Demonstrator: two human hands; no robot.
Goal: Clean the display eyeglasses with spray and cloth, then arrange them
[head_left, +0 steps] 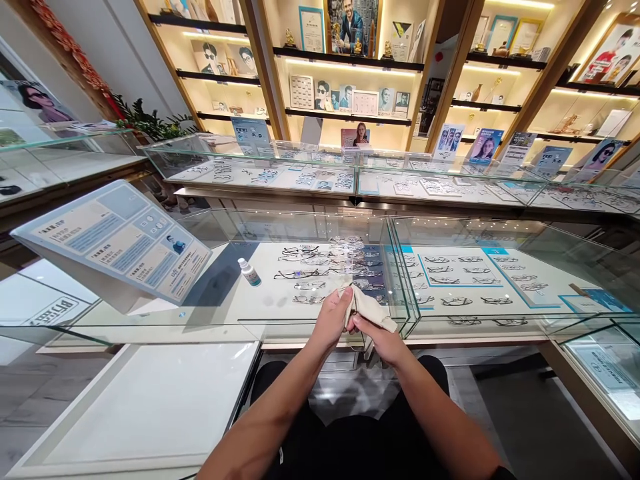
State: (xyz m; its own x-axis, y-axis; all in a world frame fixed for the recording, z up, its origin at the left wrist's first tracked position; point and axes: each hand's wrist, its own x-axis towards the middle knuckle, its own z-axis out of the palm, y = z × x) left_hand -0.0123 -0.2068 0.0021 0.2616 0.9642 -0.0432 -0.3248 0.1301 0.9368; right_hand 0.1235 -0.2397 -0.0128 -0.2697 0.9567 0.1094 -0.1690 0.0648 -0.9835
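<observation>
Both my hands meet over the front edge of the glass display counter. My left hand [331, 320] is closed, its thumb pressing on a cream wiping cloth [375, 312]. The cloth drapes to the right, over the fingers of my right hand [385, 340], which pinches at its lower edge. A thin dark curved piece [357, 348], like part of an eyeglass frame, shows beneath my fingers; the rest is hidden by hands and cloth. On the counter top, left of my hands, a small white spray bottle [249, 273] stands upright.
A large folded sign [120, 247] stands on the glass counter [210, 323] at left. Rows of eyeglasses [300, 273] lie under the glass. A white open drawer [150, 407] juts out at lower left. Another glass display case [260, 177] and lit shelves stand beyond.
</observation>
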